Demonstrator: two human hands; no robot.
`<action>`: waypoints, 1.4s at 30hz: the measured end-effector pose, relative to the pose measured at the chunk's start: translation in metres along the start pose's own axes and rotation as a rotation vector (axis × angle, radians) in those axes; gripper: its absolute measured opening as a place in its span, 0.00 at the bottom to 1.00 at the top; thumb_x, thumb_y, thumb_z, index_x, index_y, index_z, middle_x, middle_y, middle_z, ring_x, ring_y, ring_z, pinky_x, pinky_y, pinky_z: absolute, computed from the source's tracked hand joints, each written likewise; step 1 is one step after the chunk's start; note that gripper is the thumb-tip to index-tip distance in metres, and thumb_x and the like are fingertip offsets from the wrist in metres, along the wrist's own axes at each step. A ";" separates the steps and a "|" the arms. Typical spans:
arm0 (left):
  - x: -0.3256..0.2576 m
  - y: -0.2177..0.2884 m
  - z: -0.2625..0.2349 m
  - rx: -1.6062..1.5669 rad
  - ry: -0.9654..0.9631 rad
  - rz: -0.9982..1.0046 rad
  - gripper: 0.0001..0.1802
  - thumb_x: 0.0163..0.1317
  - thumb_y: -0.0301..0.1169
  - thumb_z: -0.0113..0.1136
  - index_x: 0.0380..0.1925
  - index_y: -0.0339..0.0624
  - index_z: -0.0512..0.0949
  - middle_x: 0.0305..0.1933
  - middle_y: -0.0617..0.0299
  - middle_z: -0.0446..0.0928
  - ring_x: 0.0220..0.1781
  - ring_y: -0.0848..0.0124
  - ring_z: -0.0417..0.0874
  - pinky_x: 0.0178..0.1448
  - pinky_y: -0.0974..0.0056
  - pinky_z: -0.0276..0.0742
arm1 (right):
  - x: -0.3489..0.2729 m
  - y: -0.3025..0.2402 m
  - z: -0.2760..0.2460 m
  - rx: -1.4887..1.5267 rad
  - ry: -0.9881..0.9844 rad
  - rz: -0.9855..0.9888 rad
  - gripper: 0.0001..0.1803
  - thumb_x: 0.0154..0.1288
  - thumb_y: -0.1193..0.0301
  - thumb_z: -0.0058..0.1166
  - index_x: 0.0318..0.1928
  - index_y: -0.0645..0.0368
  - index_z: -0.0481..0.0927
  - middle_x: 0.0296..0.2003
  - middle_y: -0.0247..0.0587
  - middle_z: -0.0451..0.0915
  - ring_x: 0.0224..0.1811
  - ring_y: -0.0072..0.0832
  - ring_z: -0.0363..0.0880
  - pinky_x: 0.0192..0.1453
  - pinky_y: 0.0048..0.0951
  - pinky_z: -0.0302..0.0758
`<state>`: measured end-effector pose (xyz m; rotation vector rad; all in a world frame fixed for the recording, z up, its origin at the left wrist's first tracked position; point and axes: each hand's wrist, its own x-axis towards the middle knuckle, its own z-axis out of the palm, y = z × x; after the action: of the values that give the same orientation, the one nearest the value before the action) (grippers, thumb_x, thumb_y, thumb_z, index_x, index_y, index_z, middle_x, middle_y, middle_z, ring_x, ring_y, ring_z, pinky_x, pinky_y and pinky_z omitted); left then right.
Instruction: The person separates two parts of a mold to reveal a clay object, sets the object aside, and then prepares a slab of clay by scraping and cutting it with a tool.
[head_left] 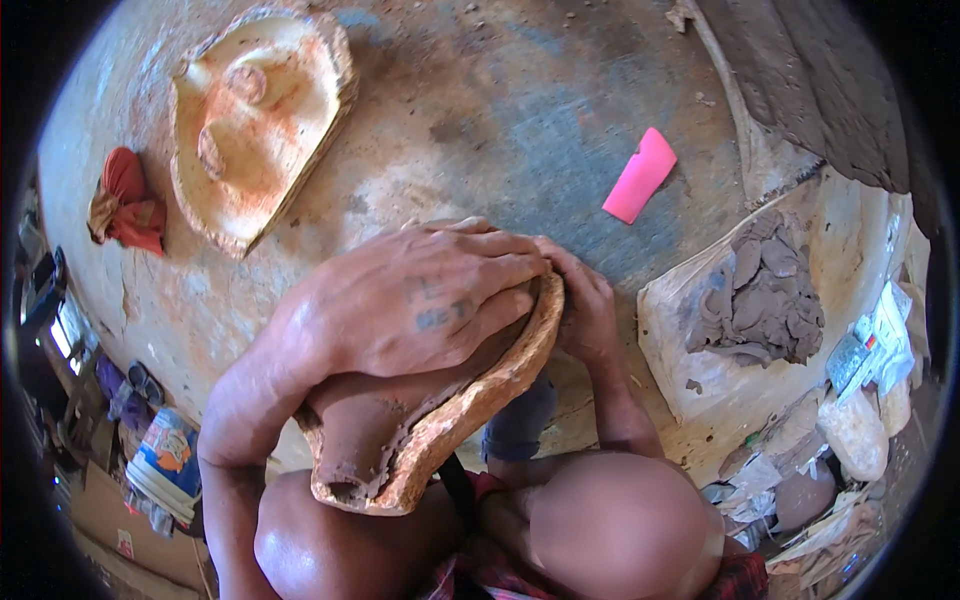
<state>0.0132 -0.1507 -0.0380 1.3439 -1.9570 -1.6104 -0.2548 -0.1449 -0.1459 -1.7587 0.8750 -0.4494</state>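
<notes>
Two plaster moulds show, one empty mould [255,120] on the floor and one clay-filled mould [440,410] under two hands, besides one pink scraper [640,175], one red cloth [125,200] and one clay heap [755,295].

There is only one view, from a fisheye camera worn on the person's head. It looks almost straight down, so the person's knees and forearms enter from the lower edge. The camera is near to the work: the left hand [420,300] and the right hand [585,305] with the clay-filled mould [450,410] fill the middle of the picture. Further out the lens takes in the stained floor [520,120] (its lines bend toward the dark round rim), up to the empty mould [255,120] at the top left and the pink scraper [640,175] at the upper right. No second view shares this scene.
</notes>
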 end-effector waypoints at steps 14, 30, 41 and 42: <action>-0.008 -0.002 0.002 0.117 -0.103 -0.016 0.26 0.80 0.41 0.49 0.66 0.32 0.75 0.69 0.42 0.77 0.71 0.46 0.76 0.76 0.47 0.72 | -0.031 -0.012 0.006 -0.066 0.038 0.147 0.37 0.61 0.71 0.75 0.71 0.59 0.77 0.60 0.51 0.86 0.58 0.43 0.88 0.61 0.42 0.83; -0.042 0.000 -0.020 -0.014 0.067 -0.200 0.40 0.81 0.57 0.43 0.79 0.38 0.64 0.80 0.47 0.68 0.82 0.49 0.66 0.85 0.52 0.59 | -0.020 -0.009 -0.002 0.060 -0.035 0.133 0.49 0.55 0.68 0.78 0.76 0.64 0.69 0.71 0.56 0.77 0.73 0.49 0.77 0.75 0.45 0.75; -0.221 -0.079 0.150 -0.677 1.070 -0.390 0.54 0.75 0.69 0.47 0.83 0.36 0.53 0.88 0.49 0.53 0.89 0.57 0.50 0.88 0.50 0.47 | -0.027 -0.025 0.022 0.201 0.006 0.045 0.57 0.61 0.50 0.74 0.79 0.70 0.59 0.72 0.57 0.74 0.75 0.46 0.74 0.77 0.43 0.69; -0.219 -0.092 0.177 -0.787 1.032 -0.385 0.56 0.75 0.68 0.49 0.85 0.36 0.47 0.88 0.47 0.51 0.89 0.55 0.50 0.87 0.49 0.50 | -0.031 -0.022 0.020 0.181 0.004 0.023 0.57 0.61 0.50 0.74 0.79 0.70 0.59 0.72 0.57 0.74 0.75 0.46 0.74 0.77 0.43 0.69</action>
<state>0.0500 0.1347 -0.1071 1.6888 -0.4275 -1.1670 -0.2541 -0.1055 -0.1296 -1.5812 0.8305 -0.5011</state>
